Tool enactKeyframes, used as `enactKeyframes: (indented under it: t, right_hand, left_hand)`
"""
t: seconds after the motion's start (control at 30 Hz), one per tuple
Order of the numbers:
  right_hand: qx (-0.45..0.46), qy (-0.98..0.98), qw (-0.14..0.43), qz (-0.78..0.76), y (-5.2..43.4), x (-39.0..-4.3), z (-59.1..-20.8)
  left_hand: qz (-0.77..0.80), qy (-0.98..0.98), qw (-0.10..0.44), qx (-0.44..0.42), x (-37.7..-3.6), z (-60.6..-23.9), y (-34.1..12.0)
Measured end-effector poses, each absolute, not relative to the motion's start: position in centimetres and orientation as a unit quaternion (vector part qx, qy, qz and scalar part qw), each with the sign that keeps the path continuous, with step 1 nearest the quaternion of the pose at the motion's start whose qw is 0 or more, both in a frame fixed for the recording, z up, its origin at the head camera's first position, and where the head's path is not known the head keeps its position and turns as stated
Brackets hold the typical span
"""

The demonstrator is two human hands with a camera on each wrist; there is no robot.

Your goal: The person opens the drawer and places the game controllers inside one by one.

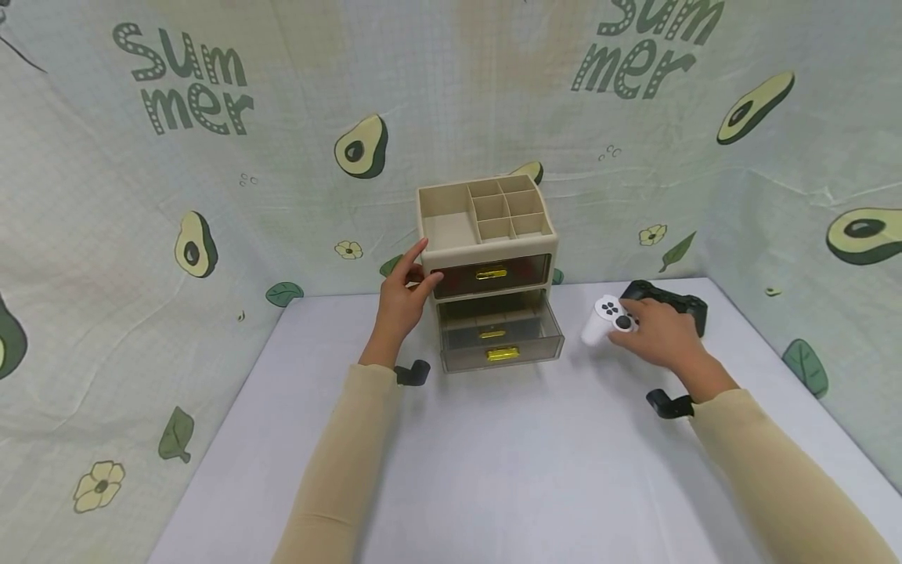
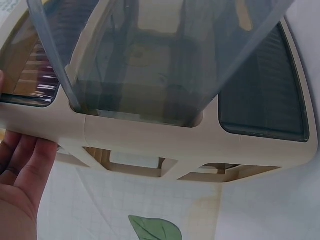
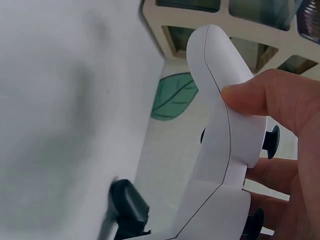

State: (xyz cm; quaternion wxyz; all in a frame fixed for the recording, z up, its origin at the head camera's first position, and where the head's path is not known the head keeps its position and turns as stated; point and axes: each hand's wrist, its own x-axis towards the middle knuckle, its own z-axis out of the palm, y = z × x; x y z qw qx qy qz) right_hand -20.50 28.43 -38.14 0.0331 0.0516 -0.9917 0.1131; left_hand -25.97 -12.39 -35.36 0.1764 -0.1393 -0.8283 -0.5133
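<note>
I am watching two beige sleeves reaching up from the bottom of the frame across a smooth pale table (image 1: 493, 470). Right of centre, my right hand (image 1: 658, 333) is curling its fingers and thumb around a glossy white game controller (image 1: 604, 317), its long axis running left to right, grips angled toward the lower left. A black controller (image 1: 672, 301) is lying just behind it. At centre, my left hand (image 1: 402, 301), fingers straight, is pressing the side of a boxy beige plastic drawer organizer (image 1: 486, 274); its lowest smoky translucent drawer (image 1: 502, 338) is sticking out.
</note>
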Motion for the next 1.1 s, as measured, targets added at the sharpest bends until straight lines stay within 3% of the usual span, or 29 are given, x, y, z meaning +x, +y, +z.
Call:
enactKeyframes:
  t: [1.1]
  right_hand:
    - [0.118, -0.98, 0.118, 0.109, 23.9, -18.8, -31.6]
  left_hand:
    - [-0.513, -0.826, 0.184, -0.147, -25.8, -35.7, -12.3]
